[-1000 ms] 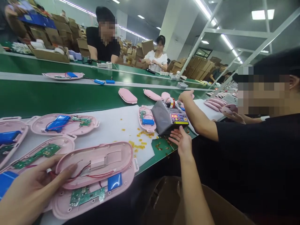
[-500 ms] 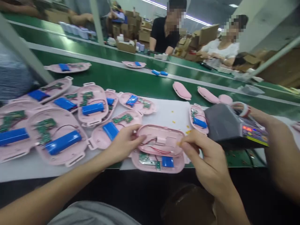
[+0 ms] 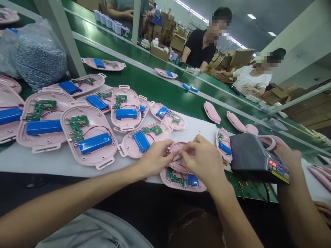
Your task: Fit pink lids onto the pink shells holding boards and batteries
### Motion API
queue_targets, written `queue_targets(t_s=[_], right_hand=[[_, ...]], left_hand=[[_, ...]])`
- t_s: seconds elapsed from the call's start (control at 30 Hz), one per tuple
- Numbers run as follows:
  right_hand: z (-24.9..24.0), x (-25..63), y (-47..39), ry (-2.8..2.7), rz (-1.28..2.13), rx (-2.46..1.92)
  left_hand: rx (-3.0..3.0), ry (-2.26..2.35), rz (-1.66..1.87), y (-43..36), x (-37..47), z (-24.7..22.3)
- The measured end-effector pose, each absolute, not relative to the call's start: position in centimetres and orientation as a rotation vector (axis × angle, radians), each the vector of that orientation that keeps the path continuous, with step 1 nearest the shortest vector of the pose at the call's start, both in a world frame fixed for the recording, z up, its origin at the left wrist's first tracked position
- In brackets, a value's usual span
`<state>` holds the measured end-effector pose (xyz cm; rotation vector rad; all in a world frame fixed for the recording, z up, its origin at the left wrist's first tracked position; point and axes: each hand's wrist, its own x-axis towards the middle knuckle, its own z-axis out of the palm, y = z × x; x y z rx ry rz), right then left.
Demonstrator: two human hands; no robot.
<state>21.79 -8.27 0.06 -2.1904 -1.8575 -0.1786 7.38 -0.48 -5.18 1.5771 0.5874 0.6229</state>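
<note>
Pink shell half (image 3: pixel 178 151): light, rigid plastic trailing fragile red wires. Your left hand (image 3: pixel 155 159) and right hand (image 3: pixel 203 162) pinch it closed-fingered; hold rims only

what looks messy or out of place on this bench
Small yellow bits lie scattered on the white mat just beyond the right hand; more specks litter the green surface below the grey machine.

Pink shells (image 3: pixel 89 136); blue batteries (image 3: pixel 94 143); green belt (image 3: pixel 160 91).
</note>
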Motion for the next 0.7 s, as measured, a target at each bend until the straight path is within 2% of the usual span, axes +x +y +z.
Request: queue_targets(t_s=[0.2,0.3,0.5,0.63,0.7], right_hand=[[2.6,22.9,-8.8,-1.92,0.218,-2.031],[2.0,22.6,-8.9,-1.98,0.154,-2.034],[-0.1,21.5,-7.8,-2.086,-0.263,-2.079],[0.8,22.8,-7.3,-1.809,-0.31,-2.288],[1.3,24.3,-7.1,-1.754,-0.21,-2.273]], left_hand=[[1.615,0.637,0.686,-0.3,7.4,-5.6],[1.629,0.63,0.678,-0.3,7.3,-5.5],[1.634,0.573,0.696,-0.5,7.3,-5.5],[1.651,0.609,0.676,-0.7,7.0,-5.6],[1.664,0.646,0.681,-0.8,6.8,-5.5]])
